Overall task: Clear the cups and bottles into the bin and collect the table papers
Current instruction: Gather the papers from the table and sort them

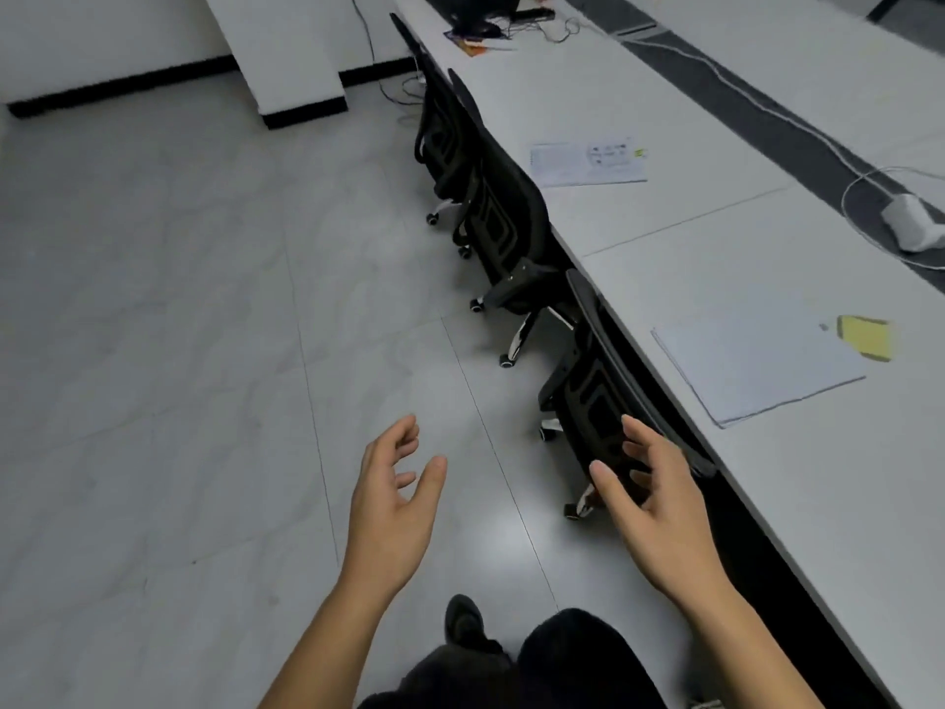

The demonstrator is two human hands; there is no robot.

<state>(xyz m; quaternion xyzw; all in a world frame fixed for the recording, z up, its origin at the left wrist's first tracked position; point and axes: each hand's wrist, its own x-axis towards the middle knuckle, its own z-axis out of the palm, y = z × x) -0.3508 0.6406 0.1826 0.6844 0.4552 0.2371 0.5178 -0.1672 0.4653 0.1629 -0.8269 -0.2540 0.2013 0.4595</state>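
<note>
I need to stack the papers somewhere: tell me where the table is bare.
Bare: between the near paper sheet and printed sheet, and the table stretch before the near sheet. Crowded: the far end, with cables.

You can't read any text here. The far paper (588,163) on the desk (639,94) has printed lines and small diagrams, but they're too blurred to make out, no words or nos. legible. The near paper (757,365) looks blank apart from a tiny grey mark by its far corner, unreadable. The yellow sticky note (865,337) just beside it shows no writing. The orange-and-purple booklet (478,43) at the far end is too small to read.
</note>
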